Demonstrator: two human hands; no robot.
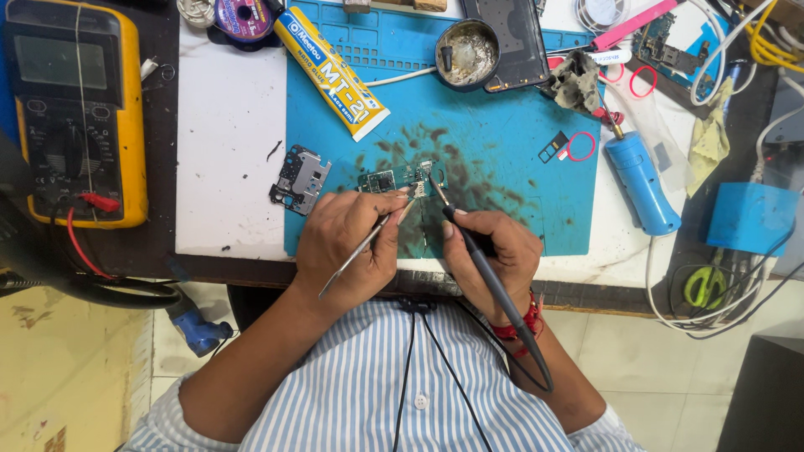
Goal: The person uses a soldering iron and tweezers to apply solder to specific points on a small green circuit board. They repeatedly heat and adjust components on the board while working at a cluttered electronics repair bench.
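Note:
A small green circuit board lies on the blue work mat, in the stained middle part. My left hand holds metal tweezers whose tips reach the board's near edge. My right hand grips a black soldering iron; its tip touches the board's right end. The iron's black cord runs back over my striped shirt.
A grey metal shield plate lies left of the board. A yellow glue tube, a round flux tin, a blue cylindrical tool, a yellow multimeter and tangled cables surround the mat.

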